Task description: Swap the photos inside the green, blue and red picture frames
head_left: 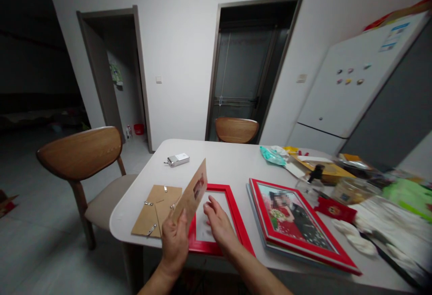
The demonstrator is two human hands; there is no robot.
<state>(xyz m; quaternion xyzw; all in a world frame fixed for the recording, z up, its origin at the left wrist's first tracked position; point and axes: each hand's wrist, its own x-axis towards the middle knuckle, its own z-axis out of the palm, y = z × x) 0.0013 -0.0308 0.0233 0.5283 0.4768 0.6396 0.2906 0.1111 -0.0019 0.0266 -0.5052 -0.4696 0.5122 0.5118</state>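
Gripping a brown card near its lower edge, the left hand in the head view holds it tilted above the left side of a red frame on the bench. The right hand is released, fingers partly curled, over the frame. A clipped brown board lies left; a red-framed photograph lies right.
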